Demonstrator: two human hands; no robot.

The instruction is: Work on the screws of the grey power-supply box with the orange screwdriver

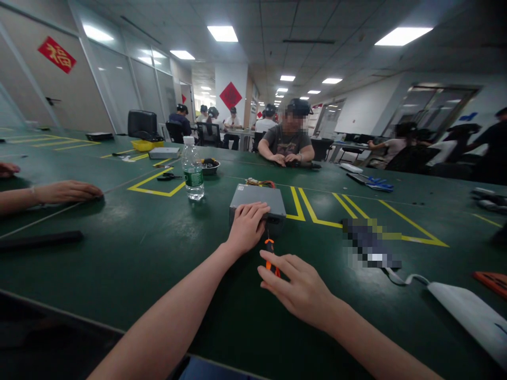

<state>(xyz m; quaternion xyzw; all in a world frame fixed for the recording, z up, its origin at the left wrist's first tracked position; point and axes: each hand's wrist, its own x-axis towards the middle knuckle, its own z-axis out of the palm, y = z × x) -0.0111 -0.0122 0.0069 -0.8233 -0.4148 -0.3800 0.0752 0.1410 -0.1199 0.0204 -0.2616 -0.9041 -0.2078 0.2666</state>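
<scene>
A grey metal box (257, 196) with coloured wires at its back edge rests on the green table (170, 295). My left hand (249, 224) lies on the box's top and near side, its fingers spread slightly over the front edge. An orange and black screwdriver (270, 253) points at the near face of the box, its tip close to or touching it. My right hand (295, 285) is at the screwdriver's handle, with thumb and fingers around it. Part of the handle is hidden behind the fingers.
Beyond the box's left side stands a water bottle (193, 171), with a metal bowl (210, 168) behind it. Another person's hand (69, 191) rests at the left. A white power bank-like object (467, 311) with a cable lies right. A person sits opposite.
</scene>
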